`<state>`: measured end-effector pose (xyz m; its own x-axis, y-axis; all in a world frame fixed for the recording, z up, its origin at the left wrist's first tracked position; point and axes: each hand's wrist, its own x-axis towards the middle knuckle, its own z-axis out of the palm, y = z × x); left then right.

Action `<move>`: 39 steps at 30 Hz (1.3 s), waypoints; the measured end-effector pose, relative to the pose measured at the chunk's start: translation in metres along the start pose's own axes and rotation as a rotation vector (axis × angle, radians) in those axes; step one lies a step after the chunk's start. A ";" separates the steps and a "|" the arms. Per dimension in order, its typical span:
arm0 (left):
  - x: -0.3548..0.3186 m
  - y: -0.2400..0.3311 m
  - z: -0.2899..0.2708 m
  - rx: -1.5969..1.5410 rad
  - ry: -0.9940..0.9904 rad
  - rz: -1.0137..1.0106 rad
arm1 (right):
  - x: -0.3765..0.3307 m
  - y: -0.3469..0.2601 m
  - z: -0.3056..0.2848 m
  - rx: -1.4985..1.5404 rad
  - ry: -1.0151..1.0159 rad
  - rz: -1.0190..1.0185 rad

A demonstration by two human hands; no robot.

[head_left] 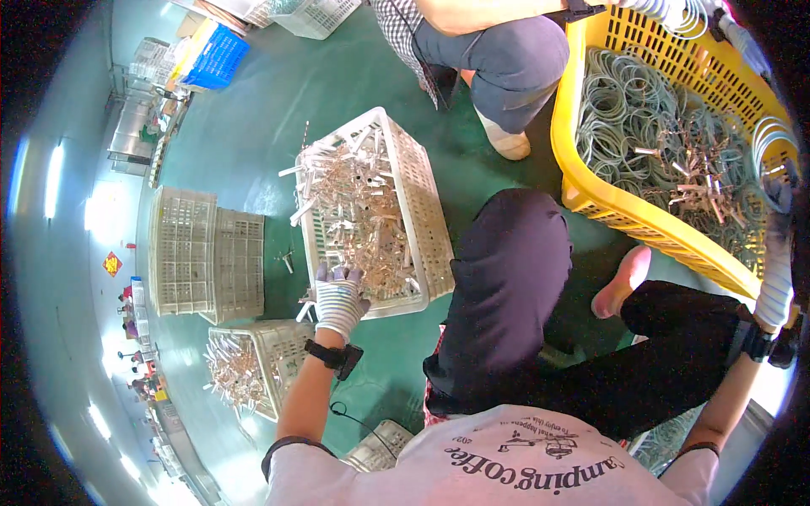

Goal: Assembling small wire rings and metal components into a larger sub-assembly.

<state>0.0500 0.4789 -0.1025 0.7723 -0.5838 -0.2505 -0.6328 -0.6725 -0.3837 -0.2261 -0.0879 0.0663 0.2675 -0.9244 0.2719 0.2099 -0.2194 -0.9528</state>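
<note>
My left hand (339,305), in a striped white glove, reaches over the near rim of a white plastic crate (428,215). Its fingers are spread at the edge of the heap of small shiny metal pieces (359,198) in the crate, and I see nothing held in them. At the far right my right hand (780,190), also gloved, is closed around a bundle of pale wire rings (771,139). That hand is above a yellow basket (582,181). Inside the basket lie many loose wire rings (620,101) and a pile of metal pieces (709,181).
A co-worker's bent leg (515,67) is beyond the yellow basket, and their gloved hand (666,10) holds rings over it. A smaller crate of metal pieces (232,367) stands near my left forearm. Stacked white crates (184,253) stand left; a blue box (215,55) is farther off.
</note>
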 end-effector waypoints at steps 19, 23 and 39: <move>-0.029 -0.096 -0.108 -1.057 0.530 -0.236 | 0.037 0.053 -0.072 -0.771 -0.204 -0.585; -0.020 -0.054 -0.173 -1.046 0.529 -0.188 | 0.027 0.039 -0.087 -0.989 -0.132 -0.713; 0.172 0.280 -0.398 -1.266 -0.310 1.138 | 0.027 0.025 -0.093 0.675 0.179 -0.012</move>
<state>-0.0169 0.0089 0.1008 -0.1717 -0.9815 -0.0843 -0.3547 -0.0182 0.9348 -0.3013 -0.1473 0.0374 0.1143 -0.9731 0.1999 0.7659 -0.0418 -0.6416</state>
